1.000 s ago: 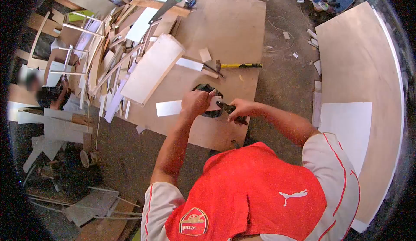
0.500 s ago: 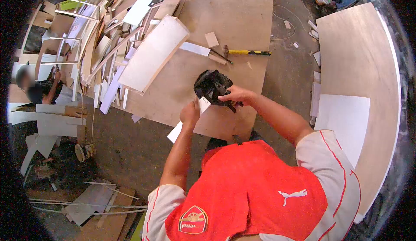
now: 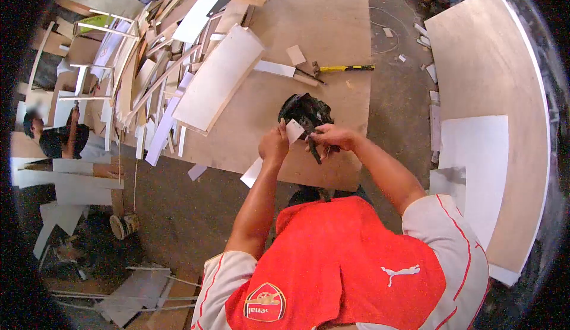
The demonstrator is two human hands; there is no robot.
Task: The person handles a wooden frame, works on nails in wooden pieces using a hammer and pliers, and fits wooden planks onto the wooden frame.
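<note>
My left hand (image 3: 274,144) is closed around a narrow white strip of board (image 3: 252,172). The strip's upper end, with a small dark mark, reaches against a crumpled black plastic bag (image 3: 303,107). My right hand (image 3: 332,136) is closed on the near right side of that bag, and part of the black material hangs below its fingers. Whether the fingers also hold something inside the bag is hidden. Both hands are over the near part of a brown plywood sheet (image 3: 309,15). Beyond them lies a hammer (image 3: 344,67) with a yellow and black handle.
Left of the plywood rises a heap of wood offcuts (image 3: 142,75), with a long pale panel (image 3: 219,81) at its edge. A large board (image 3: 475,57) bearing a white sheet (image 3: 487,146) stands at right. Another person (image 3: 62,137) is at far left.
Both hands, the strip and the black bag have shifted slightly right in view. My left hand has come higher and closer to the bag, and the bag looks more opened up.
</note>
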